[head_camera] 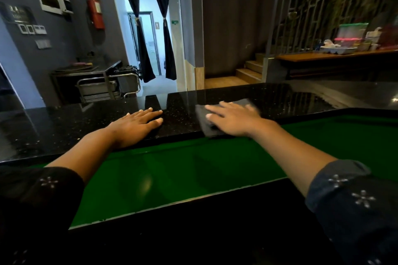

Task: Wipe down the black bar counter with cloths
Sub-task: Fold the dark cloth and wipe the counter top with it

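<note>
The black speckled bar counter (64, 122) runs across the view from left to right. My left hand (134, 123) lies flat on it, palm down, fingers together, holding nothing. My right hand (233, 117) presses flat on a dark grey cloth (203, 123) that lies on the counter near its front edge. The cloth sticks out to the left of the hand and behind the fingers, where it looks blurred. Both forearms reach over a green surface (183, 172) below the counter's front edge.
A metal trolley (105, 89) and a dark side table stand behind the counter at the left. A curtained doorway (150, 49) opens behind. Wooden steps (247, 70) rise at the centre right. A wooden shelf (336, 56) with plastic containers is at the far right.
</note>
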Demonstrator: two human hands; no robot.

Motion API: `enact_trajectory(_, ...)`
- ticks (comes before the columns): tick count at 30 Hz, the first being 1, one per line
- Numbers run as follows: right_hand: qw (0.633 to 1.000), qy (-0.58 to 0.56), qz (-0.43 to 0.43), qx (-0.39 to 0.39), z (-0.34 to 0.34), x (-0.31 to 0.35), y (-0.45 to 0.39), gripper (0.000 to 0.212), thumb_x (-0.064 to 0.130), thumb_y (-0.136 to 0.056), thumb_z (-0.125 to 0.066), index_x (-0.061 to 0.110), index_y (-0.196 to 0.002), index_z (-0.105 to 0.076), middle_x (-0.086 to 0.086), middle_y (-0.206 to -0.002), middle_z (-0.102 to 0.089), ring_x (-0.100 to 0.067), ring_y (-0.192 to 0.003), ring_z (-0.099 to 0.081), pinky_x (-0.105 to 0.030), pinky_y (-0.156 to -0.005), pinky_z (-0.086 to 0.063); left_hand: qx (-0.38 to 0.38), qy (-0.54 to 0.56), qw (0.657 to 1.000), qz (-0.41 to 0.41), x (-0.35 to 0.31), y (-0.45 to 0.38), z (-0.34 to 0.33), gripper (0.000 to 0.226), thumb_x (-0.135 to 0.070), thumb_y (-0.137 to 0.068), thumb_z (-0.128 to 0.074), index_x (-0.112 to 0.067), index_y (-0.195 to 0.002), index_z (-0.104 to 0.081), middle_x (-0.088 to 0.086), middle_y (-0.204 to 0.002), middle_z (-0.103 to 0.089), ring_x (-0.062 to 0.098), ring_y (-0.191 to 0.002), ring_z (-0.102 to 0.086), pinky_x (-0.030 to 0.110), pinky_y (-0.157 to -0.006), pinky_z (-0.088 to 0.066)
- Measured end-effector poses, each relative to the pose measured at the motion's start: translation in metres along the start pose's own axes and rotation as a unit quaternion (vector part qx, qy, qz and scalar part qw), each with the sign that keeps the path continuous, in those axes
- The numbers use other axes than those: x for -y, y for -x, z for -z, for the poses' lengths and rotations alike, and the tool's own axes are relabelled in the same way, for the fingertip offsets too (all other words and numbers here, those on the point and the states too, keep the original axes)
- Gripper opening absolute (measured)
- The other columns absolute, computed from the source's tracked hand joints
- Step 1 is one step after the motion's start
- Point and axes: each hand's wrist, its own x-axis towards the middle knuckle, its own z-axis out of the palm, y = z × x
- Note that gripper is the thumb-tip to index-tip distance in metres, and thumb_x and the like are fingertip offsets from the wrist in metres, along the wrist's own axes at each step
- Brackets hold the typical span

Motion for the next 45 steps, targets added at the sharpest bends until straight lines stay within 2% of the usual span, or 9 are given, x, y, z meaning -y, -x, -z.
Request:
enact_trajectory(4, 0.989, 0.01, -0.15, -0.007, 0.019, -0.1, 0.008, 0.057, 0.067, -0.096, -0.017, 0.051, -0.15, -0.018, 0.003, -0.165, -0.009, -0.025, -0.15, -0.011, -0.056, -0.117, -0.006, -0.001, 0.001, 1.0, 0.004, -0.001, -0.001, 0.001, 0.052, -0.051, -0.099, -0.019, -0.04, -0.15, -0.014, -0.004, -0.161, -0.006, 0.016, -0.148, -0.002, 0.043, -0.119, 0.0)
enact_trajectory(7, 0.977, -0.002, -0.211, -0.002, 0.025, -0.125, 0.008, 0.058, 0.064, -0.098, -0.015, 0.047, -0.153, -0.015, -0.001, -0.165, -0.004, -0.028, -0.151, -0.005, -0.06, -0.117, 0.0, -0.003, 0.007, 1.0, 0.024, -0.005, -0.001, 0.001, 0.05, -0.051, -0.1, -0.021, -0.042, -0.149, -0.017, -0.003, -0.16, -0.011, 0.019, -0.148, -0.006, 0.045, -0.119, -0.003)
enact_trajectory(12, 0.995, -0.003, -0.096, -0.026, 0.013, -0.081, 0.018, 0.053, 0.057, -0.099, -0.018, 0.049, -0.151, -0.019, -0.003, -0.165, -0.01, -0.027, -0.15, -0.009, -0.061, -0.115, -0.001, 0.012, -0.045, 0.993, 0.113, -0.051, -0.028, 0.014, 0.053, -0.048, -0.097, -0.029, -0.028, -0.145, -0.034, 0.015, -0.15, -0.034, 0.036, -0.137, -0.033, 0.055, -0.113, -0.02)
enact_trajectory(16, 0.999, -0.016, -0.024, -0.018, 0.006, -0.081, 0.036, 0.053, 0.064, -0.098, -0.015, 0.054, -0.149, -0.017, 0.004, -0.165, -0.007, -0.022, -0.151, -0.004, -0.058, -0.115, 0.003, 0.014, 0.036, 0.999, 0.002, -0.144, -0.045, 0.012, 0.043, -0.034, -0.1, -0.041, -0.018, -0.14, -0.044, 0.012, -0.141, -0.047, 0.028, -0.129, -0.045, 0.043, -0.11, -0.033)
enact_trajectory(20, 0.998, -0.017, -0.06, -0.019, 0.013, -0.131, 0.044, 0.053, 0.067, -0.096, -0.014, 0.056, -0.149, -0.016, 0.007, -0.165, -0.006, -0.02, -0.151, -0.003, -0.056, -0.115, 0.002, 0.014, 0.054, 0.998, -0.037, -0.202, -0.069, -0.005, 0.057, -0.048, -0.097, -0.038, -0.019, -0.147, -0.035, 0.012, -0.15, -0.037, 0.03, -0.137, -0.036, 0.049, -0.114, -0.025)
enact_trajectory(26, 0.99, -0.019, -0.137, 0.03, 0.034, -0.205, 0.018, 0.053, 0.066, -0.097, -0.016, 0.056, -0.149, -0.013, 0.007, -0.165, -0.001, -0.021, -0.151, 0.0, -0.055, -0.116, 0.004, 0.009, 0.009, 0.999, -0.035, -0.201, -0.097, -0.025, 0.059, -0.055, -0.098, -0.016, -0.032, -0.152, -0.01, 0.002, -0.161, -0.004, 0.023, -0.148, -0.002, 0.051, -0.117, 0.001)
enact_trajectory(33, 0.989, -0.035, -0.132, 0.065, 0.04, -0.223, -0.072, 0.056, 0.064, -0.098, -0.016, 0.05, -0.152, -0.008, 0.002, -0.165, 0.006, -0.026, -0.151, 0.007, -0.059, -0.114, 0.008, -0.012, 0.005, 0.999, -0.04, -0.2, -0.098, -0.032, 0.058, -0.057, -0.096, -0.014, -0.039, -0.151, -0.008, -0.003, -0.161, -0.002, 0.017, -0.148, 0.0, 0.045, -0.119, 0.001)
enact_trajectory(39, 0.977, -0.04, -0.194, 0.077, 0.044, -0.245, -0.148, 0.061, 0.067, -0.096, -0.017, 0.047, -0.153, -0.009, -0.002, -0.165, 0.009, -0.029, -0.15, 0.01, -0.055, -0.118, 0.005, -0.014, -0.008, 0.998, -0.053, -0.2, -0.094, -0.03, 0.057, -0.056, -0.096, -0.011, -0.04, -0.151, -0.004, -0.007, -0.161, 0.0, 0.012, -0.147, 0.003, 0.042, -0.12, 0.001)
enact_trajectory(45, 0.976, -0.03, -0.2, 0.079, 0.046, -0.233, -0.161, 0.06, 0.067, -0.096, -0.016, 0.049, -0.152, -0.004, -0.004, -0.164, 0.01, -0.034, -0.15, 0.008, -0.058, -0.118, 0.003, -0.018, 0.008, 0.999, -0.044, -0.2, -0.102, -0.031, 0.058, -0.059, -0.096, -0.013, -0.041, -0.15, -0.007, -0.007, -0.161, -0.001, 0.013, -0.147, 0.002, 0.042, -0.119, 0.002)
